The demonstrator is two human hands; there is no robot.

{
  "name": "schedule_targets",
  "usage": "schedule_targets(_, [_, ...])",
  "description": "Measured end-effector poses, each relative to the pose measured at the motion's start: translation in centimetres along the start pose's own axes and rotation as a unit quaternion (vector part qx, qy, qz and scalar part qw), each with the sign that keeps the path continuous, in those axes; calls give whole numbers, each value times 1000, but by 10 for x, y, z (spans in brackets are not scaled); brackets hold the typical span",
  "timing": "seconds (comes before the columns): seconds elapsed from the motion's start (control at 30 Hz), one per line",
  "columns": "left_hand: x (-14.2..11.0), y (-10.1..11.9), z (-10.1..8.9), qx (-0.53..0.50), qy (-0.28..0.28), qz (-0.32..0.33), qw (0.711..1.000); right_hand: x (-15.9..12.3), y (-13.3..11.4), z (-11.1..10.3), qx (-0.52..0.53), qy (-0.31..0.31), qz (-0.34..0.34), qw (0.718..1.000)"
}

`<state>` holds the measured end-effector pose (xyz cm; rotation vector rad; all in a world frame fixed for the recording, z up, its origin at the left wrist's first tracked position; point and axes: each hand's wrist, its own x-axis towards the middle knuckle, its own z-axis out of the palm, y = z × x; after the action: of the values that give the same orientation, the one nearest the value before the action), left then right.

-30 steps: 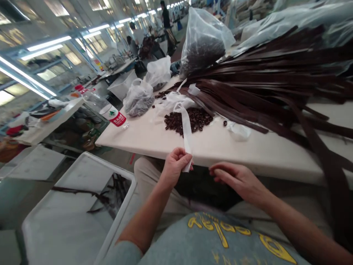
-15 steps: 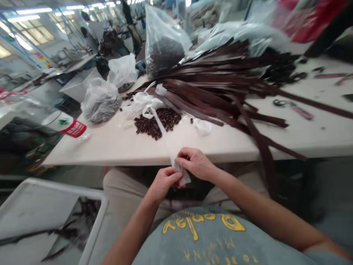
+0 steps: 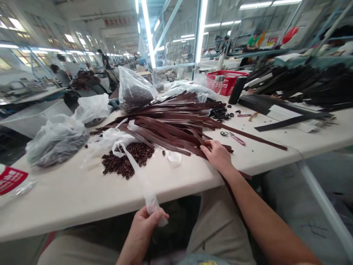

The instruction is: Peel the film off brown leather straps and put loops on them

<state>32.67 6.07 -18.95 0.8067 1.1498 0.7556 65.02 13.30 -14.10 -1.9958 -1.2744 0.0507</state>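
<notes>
My left hand [image 3: 147,224], below the table's front edge, pinches the end of a thin white plastic strip [image 3: 139,173]. That strip stretches up to a crumpled white plastic bag [image 3: 116,138]. Beside the bag lies a heap of small dark brown loops [image 3: 127,160]. My right hand [image 3: 217,156] is at the near edge of a spread pile of long dark brown strips [image 3: 171,129], with thumb and fingers closed on a strip there. The hand partly hides the strip it grips, and the strips' ends hang over the table edge.
On the table [image 3: 82,195] stand clear bags [image 3: 135,90] of dark pieces. Small scissors [image 3: 224,133] and a pink-handled tool [image 3: 237,138] lie right of the strips. Farther back are black loops [image 3: 220,112], a black bottle [image 3: 237,90] and a red basket [image 3: 227,81]. People work in the background.
My right hand has left the plastic strip and moved right and forward onto the brown strips. My left hand still holds the plastic strip. The view has tilted up and turned right.
</notes>
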Motion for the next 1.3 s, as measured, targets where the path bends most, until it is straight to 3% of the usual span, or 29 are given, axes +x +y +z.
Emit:
schedule_targets(0.17, [-6,16,9,-95,-36,19,995,20,-6,11,1,-56,56,997])
schedule_targets(0.27, [-5,22,6,-151,-52,8,987,18,-11,11,23,-45,57,997])
schedule_targets(0.33, [-5,24,3,-184,-56,1,981,11,-14,1,96,-34,56,993])
schedule_targets(0.43, [-4,25,0,-223,-52,-8,973,-10,-19,-27,247,-45,85,964])
schedule_targets(0.5, [-2,25,0,-251,-41,-17,967,-28,-21,-46,287,-89,113,947])
schedule_targets(0.6, [4,28,1,-305,-6,-28,952,-56,-22,-65,256,-193,124,939])
schedule_targets(0.7, [8,34,2,-350,33,-34,936,-84,-20,-70,236,-313,94,915])
schedule_targets(0.83, [7,39,-1,-380,48,-28,923,-119,-10,-68,243,-400,77,880])
schedule_targets(0.9, [6,37,-3,-384,44,-13,922,-132,-5,-69,237,-477,52,845])
schedule_targets(1.0, [5,31,-5,-383,34,12,923,-144,-5,-71,194,-580,-45,790])
schedule_targets(1.13, [8,25,-5,-383,23,24,923,-147,-26,-72,163,-645,-128,735])
schedule_targets(1.2, [9,24,-3,-382,25,18,924,-146,-38,-71,158,-639,-142,739])
schedule_targets(1.3, [8,26,-3,-371,29,2,928,-145,-47,-69,157,-582,-163,781])
